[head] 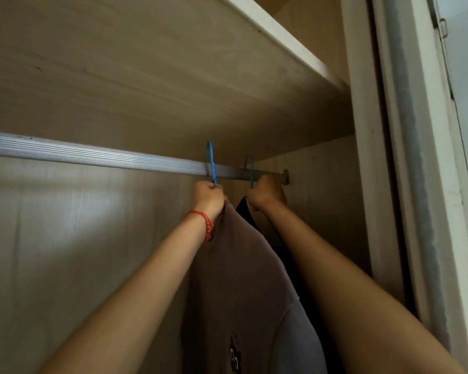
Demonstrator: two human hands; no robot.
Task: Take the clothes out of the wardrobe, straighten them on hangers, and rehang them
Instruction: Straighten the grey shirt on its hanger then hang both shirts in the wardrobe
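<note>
Brown cat-print shirt [243,279] on blue hanger [211,163]

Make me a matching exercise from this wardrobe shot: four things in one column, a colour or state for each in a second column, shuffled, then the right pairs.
Column 1
1. left hand
2. right hand
3. rail
4. bracelet

Column 2
A. red, round the wrist
B. silver, ribbed, running across the wardrobe
C. grips the blue hanger of the brown shirt
D. holds the second blue hanger, with the dark garment, nearest the wardrobe's side wall

Pairs: 1-C, 2-D, 3-B, 4-A
</note>
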